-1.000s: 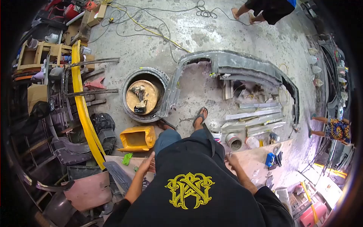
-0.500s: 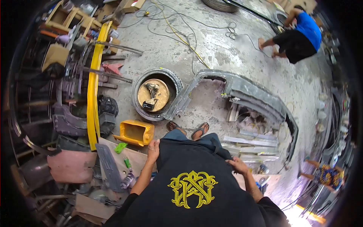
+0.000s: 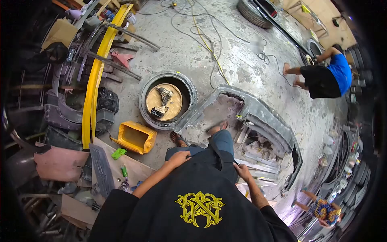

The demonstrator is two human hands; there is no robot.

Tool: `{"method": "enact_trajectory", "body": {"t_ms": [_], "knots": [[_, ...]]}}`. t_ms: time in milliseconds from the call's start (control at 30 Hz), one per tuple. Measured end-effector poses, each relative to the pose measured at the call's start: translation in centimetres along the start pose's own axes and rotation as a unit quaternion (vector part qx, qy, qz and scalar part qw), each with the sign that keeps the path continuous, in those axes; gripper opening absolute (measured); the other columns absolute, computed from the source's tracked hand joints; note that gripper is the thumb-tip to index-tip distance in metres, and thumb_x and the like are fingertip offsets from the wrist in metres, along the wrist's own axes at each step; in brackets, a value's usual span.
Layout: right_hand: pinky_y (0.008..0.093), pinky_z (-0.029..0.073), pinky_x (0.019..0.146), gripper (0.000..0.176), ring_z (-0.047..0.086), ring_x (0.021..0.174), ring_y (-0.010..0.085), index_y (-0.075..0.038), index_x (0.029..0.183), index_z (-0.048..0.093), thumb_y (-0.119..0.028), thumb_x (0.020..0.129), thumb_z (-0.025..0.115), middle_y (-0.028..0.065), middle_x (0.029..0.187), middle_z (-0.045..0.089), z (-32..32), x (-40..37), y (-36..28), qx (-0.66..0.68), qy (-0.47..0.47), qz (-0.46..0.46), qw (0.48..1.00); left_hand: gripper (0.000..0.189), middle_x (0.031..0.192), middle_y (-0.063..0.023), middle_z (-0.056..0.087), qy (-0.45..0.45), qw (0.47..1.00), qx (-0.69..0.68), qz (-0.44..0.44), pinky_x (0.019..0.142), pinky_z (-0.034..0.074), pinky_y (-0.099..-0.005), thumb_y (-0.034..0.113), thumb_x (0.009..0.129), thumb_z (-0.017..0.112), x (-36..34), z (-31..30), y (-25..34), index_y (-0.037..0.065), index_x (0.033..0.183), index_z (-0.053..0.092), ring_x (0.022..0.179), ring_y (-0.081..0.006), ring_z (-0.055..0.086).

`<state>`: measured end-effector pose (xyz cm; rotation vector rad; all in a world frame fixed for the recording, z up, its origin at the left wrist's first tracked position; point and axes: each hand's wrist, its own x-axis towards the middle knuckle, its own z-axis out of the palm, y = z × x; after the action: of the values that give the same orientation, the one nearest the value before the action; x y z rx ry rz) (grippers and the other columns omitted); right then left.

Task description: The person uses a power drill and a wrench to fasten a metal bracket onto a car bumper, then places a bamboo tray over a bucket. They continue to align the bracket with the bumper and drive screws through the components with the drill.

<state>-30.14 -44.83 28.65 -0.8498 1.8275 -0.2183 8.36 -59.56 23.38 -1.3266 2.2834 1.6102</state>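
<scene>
The black shirt (image 3: 161,220) with a yellow emblem covers my torso, and a dark strap (image 3: 216,151) hangs over my blue trousers (image 3: 222,142). My left hand (image 3: 178,159) is closed at the left front edge of the shirt, by my waist; its fingertips are partly hidden. On the other side my right hand (image 3: 243,172) pinches a bit of dark cloth at the shirt's hem. Ahead of my feet lies a tyre (image 3: 146,117) with a round wooden board inside it, and a cordless power tool (image 3: 164,101) rests on that board.
A grey bumper (image 3: 266,117) lies ahead and right, one end against the tyre. Near my left stands a cut-open yellow jerrycan (image 3: 150,143). A long yellow panel (image 3: 92,97) leans beyond it. Cables (image 3: 213,56) cross the floor. A person in blue (image 3: 340,74) bends at right; another person (image 3: 324,211) is lower right.
My left hand has moved inward across the shirt front, and my right hand slightly left. The strap now shows between them. My right foot has moved forward, and the view has shifted.
</scene>
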Motion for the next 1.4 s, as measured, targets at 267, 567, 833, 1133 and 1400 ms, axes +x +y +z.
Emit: {"method": "enact_trajectory", "body": {"t_ms": [267, 567, 833, 1133, 1400], "knots": [[0.0401, 0.051, 0.071, 0.047, 0.067, 0.073, 0.0295, 0.000, 0.097, 0.070, -0.043, 0.099, 0.051, 0.0146, 0.075, 0.069, -11.7, 27.4, -2.1, -0.159, -0.155, -0.125, 0.967, 0.025, 0.080, -0.0176, 0.070, 0.163, 0.935, -0.202, -0.240, 0.072, 0.054, -0.0406, 0.027, 0.089, 0.067, 7.3, 4.0, -8.0, 0.002, 0.089, 0.067, 0.079, -0.0331, 0.070], [0.0379, 0.052, 0.069, 0.046, 0.068, 0.069, 0.0227, 0.003, 0.093, 0.072, -0.042, 0.092, 0.062, 0.0172, 0.072, 0.069, 4.0, 45.4, -9.0, -0.194, -0.191, -0.140, 0.952, 0.023, 0.090, -0.0183, 0.071, 0.342, 0.855, -0.182, -0.345, 0.077, 0.053, -0.0405, 0.022, 0.087, 0.067, 15.2, -3.2, -19.2, -0.001, 0.092, 0.067, 0.086, -0.0325, 0.069], [0.0286, 0.052, 0.059, 0.027, 0.068, 0.068, 0.0144, 0.000, 0.094, 0.068, -0.027, 0.090, 0.072, 0.0046, 0.077, 0.068, 14.4, 50.1, -7.9, 0.034, -0.205, 0.097, 0.973, 0.033, 0.100, -0.0263, 0.062, 0.332, 0.877, 0.068, -0.340, 0.086, 0.050, -0.0498, 0.026, 0.086, 0.065, 31.3, -9.0, -32.3, -0.001, 0.103, 0.057, 0.096, -0.0455, 0.060], [0.0271, 0.051, 0.058, 0.018, 0.067, 0.072, 0.0147, -0.003, 0.101, 0.063, -0.013, 0.089, 0.072, 0.0045, 0.086, 0.068, 23.6, 52.6, -4.3, 0.239, -0.098, 0.196, 0.946, 0.069, 0.121, -0.0267, 0.058, 0.319, 0.870, -0.043, -0.374, 0.098, 0.046, -0.0466, 0.021, 0.074, 0.083, 35.7, -9.0, -40.1, 0.000, 0.123, 0.039, 0.114, -0.0430, 0.057], [0.0289, 0.055, 0.069, 0.011, 0.068, 0.081, 0.0160, -0.003, 0.103, 0.063, -0.009, 0.093, 0.063, 0.0049, 0.093, 0.068, 24.6, 51.9, -4.1, 0.382, -0.113, 0.225, 0.889, 0.045, 0.103, -0.0124, 0.070, 0.236, 0.929, -0.166, -0.232, 0.082, 0.052, -0.0360, 0.032, 0.084, 0.075, 25.4, -13.3, -31.8, -0.001, 0.113, 0.063, 0.092, -0.0242, 0.066]]}}
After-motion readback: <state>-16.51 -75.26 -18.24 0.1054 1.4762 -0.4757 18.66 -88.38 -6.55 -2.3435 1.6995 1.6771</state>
